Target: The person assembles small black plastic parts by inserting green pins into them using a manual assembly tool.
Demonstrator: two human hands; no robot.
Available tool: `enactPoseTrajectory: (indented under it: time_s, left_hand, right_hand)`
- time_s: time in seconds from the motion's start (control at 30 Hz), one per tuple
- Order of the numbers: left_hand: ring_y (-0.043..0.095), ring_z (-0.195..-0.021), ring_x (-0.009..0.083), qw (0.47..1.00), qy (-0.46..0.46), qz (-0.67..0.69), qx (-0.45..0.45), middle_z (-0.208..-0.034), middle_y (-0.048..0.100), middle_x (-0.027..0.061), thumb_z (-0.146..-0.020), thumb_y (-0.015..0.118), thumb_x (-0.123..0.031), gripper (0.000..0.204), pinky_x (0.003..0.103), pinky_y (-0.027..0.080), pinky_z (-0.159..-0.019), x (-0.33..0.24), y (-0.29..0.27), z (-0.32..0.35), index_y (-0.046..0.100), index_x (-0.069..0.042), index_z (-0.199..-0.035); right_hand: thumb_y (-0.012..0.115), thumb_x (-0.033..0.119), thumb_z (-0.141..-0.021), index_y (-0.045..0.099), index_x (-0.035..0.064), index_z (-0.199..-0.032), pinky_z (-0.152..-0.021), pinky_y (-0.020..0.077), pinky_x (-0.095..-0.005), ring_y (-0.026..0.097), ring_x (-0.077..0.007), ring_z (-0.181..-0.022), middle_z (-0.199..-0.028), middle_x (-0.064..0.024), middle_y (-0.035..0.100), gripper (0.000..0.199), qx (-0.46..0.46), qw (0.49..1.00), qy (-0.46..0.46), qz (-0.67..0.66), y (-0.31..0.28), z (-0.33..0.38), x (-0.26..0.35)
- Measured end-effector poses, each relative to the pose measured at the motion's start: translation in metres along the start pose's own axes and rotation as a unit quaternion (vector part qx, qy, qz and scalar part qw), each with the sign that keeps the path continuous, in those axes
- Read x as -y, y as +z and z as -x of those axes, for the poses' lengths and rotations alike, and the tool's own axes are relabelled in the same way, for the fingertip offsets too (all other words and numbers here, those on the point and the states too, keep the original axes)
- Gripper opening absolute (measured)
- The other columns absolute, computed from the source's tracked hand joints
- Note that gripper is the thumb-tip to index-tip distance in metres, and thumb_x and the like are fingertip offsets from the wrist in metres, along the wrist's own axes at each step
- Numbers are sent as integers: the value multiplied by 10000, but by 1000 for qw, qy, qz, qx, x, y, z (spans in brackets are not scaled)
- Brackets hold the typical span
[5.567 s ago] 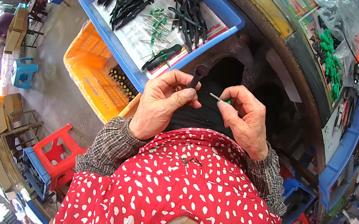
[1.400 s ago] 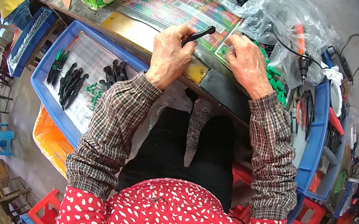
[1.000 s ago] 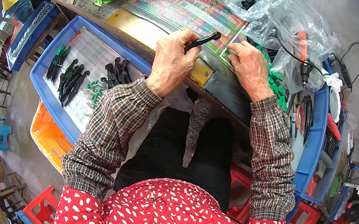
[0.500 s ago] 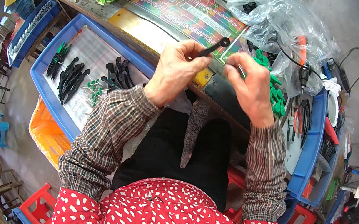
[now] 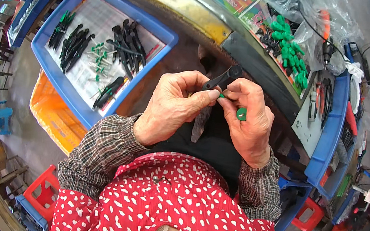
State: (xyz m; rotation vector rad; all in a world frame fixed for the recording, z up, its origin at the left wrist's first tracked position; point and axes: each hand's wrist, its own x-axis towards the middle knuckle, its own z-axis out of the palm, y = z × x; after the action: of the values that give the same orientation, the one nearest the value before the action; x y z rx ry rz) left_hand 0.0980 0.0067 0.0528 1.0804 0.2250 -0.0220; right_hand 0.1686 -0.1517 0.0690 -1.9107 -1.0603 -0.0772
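Observation:
My left hand [image 5: 168, 101] pinches a slim black plastic lever-like part [image 5: 222, 79] with a round knob end, held above my lap. Close against it, my right hand [image 5: 252, 122] grips small green parts. One round green knob [image 5: 241, 114] shows between its fingers, and a green tip [image 5: 221, 95] sits at the fingertips beside the black part. Whether that tip is inside the black part I cannot tell. At left stands a blue tray [image 5: 170, 42] holding bundles of similar black parts [image 5: 76, 48] and scattered green-headed pins [image 5: 99, 61].
A workbench [image 5: 172, 7] runs across the front, with a pile of green parts [image 5: 291, 50] on its right. Behind them lie clear plastic bags [image 5: 312, 15] and an orange-and-black screwdriver [image 5: 326, 36]. A blue bin [image 5: 324, 149] is at right; an orange crate [image 5: 55, 116] sits under the tray.
Both hands have come together, lower and nearer my body. The right hand's green part is now against the black part. The view has shifted, showing more of the tray.

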Motion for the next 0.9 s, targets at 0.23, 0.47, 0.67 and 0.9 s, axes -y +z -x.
enactPoseTrajectory:
  time_s: [0.23, 0.47, 0.67, 0.9]
  left_hand:
    - [508, -613, 13, 999, -19, -17, 39, -737, 604, -21, -878, 676, -114, 126, 182, 405, -506, 11, -7, 20, 641, 7, -873]
    - [536, -604, 26, 997, -47, -21, 50, -740, 617, -1, -874, 652, -85, 86, 188, 420, -509, 14, -12, 32, 637, -1, -881]
    - [387, -523, -2, 992, -90, 80, 33, -692, 527, -55, -885, 623, -86, 63, 171, 269, -447, 29, -16, 37, 612, -29, -911]
    - [375, -511, 8, 975, -129, 175, 35, -715, 532, -39, -897, 612, -79, 50, 178, 267, -444, 41, -20, 38, 599, -43, -930]
  right_hand:
    - [606, 7, -798, 491, -38, -1160, -545, 502, -309, 631, -230, -629, -767, -94, 608, 383, 63, 983, -135, 106, 2, 21, 7]
    - [675, -32, -746, 511, -58, -1148, -549, 513, -315, 644, -244, -645, -775, -117, 620, 435, 44, 977, -176, 111, 12, 37, 5]
    - [744, -50, -706, 644, 0, -931, -554, 514, -298, 651, -240, -657, -792, -116, 647, 251, -14, 999, -40, 4, 24, 41, 12]
    - [738, -60, -724, 647, -2, -931, -551, 485, -250, 645, -169, -676, -800, -95, 656, 234, -30, 997, 40, -66, 34, 53, 8]
